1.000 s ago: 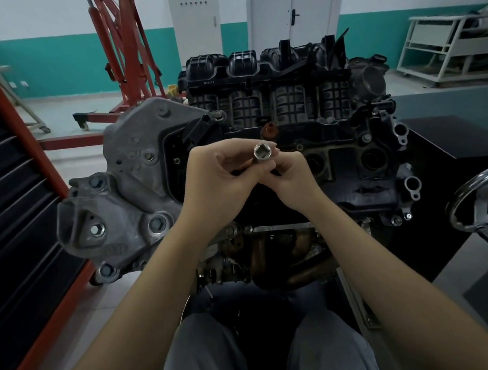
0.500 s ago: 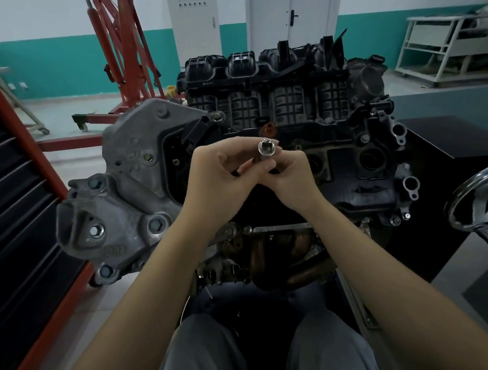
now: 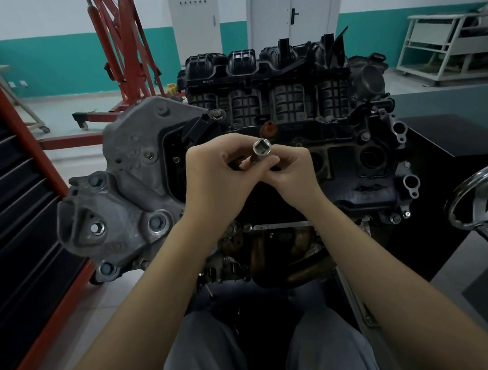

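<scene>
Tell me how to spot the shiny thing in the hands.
Find the big black engine in the middle. In front of it, the left hand and right hand pinch a short metal socket. It is bright silver against dark parts, with a square hole at its end, below an orange cap.

The socket (image 3: 262, 147) is bright silver, its square mouth dark inside. Behind it the intake manifold (image 3: 289, 104) is matt black, moulded in a grid of raised ribs, and a small cap (image 3: 267, 128) on the engine is rusty orange. The cast bracket (image 3: 136, 176) is dull mottled grey; the exhaust pipes (image 3: 256, 253) below are coppery brown (patchy, darker in places). The tool cabinet (image 3: 1, 191) has black drawers in an orange-red frame, the hoist (image 3: 125, 53) is red, the handwheel (image 3: 449, 211) shiny chrome. The wall (image 3: 58, 62) is white over a teal band, the doors (image 3: 294, 3) white, the trousers (image 3: 202, 359) plain grey
</scene>
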Action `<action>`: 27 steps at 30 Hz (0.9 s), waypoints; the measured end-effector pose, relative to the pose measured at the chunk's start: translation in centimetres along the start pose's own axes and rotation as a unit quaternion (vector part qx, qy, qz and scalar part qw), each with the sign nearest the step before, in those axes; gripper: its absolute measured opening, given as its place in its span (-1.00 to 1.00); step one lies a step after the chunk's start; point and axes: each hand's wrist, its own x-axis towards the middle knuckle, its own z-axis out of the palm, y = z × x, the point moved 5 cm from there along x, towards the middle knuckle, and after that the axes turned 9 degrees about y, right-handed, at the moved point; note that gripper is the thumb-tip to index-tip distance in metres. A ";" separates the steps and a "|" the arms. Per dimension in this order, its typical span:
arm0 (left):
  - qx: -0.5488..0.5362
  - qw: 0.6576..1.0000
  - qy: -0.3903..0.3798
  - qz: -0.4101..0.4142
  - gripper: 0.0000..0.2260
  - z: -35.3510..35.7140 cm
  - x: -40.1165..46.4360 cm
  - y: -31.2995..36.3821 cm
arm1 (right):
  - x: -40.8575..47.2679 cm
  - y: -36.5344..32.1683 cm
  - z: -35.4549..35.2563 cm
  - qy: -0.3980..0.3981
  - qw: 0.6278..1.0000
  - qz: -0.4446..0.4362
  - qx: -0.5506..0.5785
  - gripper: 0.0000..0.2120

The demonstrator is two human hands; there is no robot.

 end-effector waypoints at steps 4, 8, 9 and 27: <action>-0.036 0.999 -0.003 -0.014 -0.76 0.1 -0.1 0.0 | 0.0 -0.5 0.3 -0.051 0.999 -0.006 0.009 -0.82; -0.076 0.996 -0.048 -0.025 -0.74 0.5 0.0 0.3 | 0.0 -0.6 0.5 -0.040 0.999 -0.002 0.018 -0.79; -0.063 0.997 -0.042 -0.019 -0.76 0.4 0.0 0.3 | -0.1 -0.6 0.4 -0.026 0.999 -0.004 0.020 -0.81; -0.072 0.997 0.033 -0.017 -0.81 0.7 -0.1 0.2 | 0.0 -0.8 0.4 -0.028 0.999 0.005 0.044 -0.88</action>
